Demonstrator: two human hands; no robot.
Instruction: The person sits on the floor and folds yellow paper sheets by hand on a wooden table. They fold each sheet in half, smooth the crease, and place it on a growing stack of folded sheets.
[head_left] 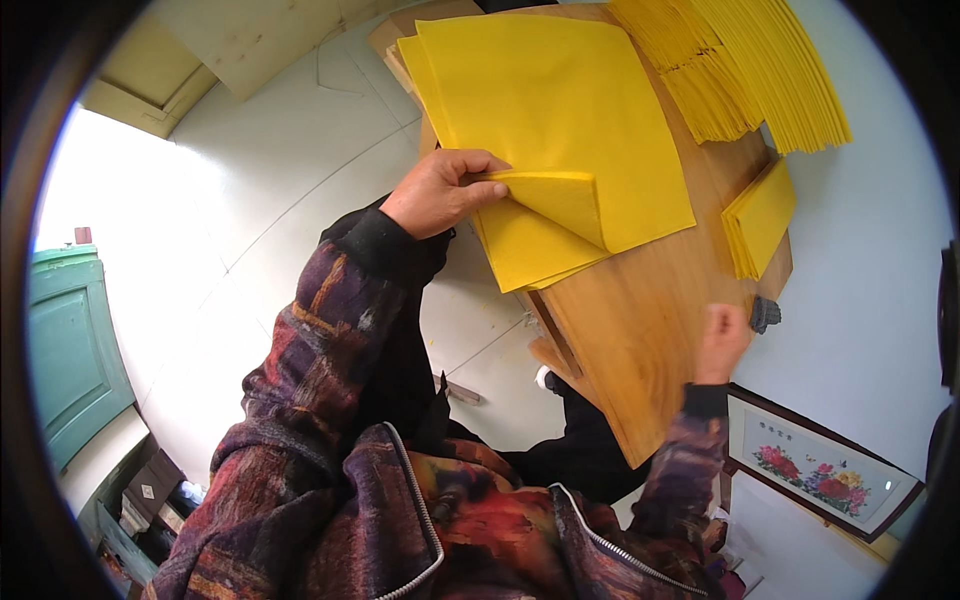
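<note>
My left hand (445, 190) pinches the near left corner of a yellow felt sheet (550, 190) between thumb and fingers. That corner is lifted and folded back, and more yellow felt (525, 265) lies under it. Large flat yellow sheets (560, 90) reach away over the wooden table (640, 320). Over the table's right side my right hand (722, 343) is curled closed, a little blurred by motion. Whatever its fingers may hold cannot be made out. Just beyond it, at the table's right edge, sits a small dark grey crumpled thing (766, 314).
Folded yellow felt pieces stand in tall stacks (775, 75) at the far right, with a smaller stack (760, 220) nearer, by the wall. A framed flower picture (820, 465) is at the lower right. Pale floor tiles (290, 200) and a green door (75, 340) are left.
</note>
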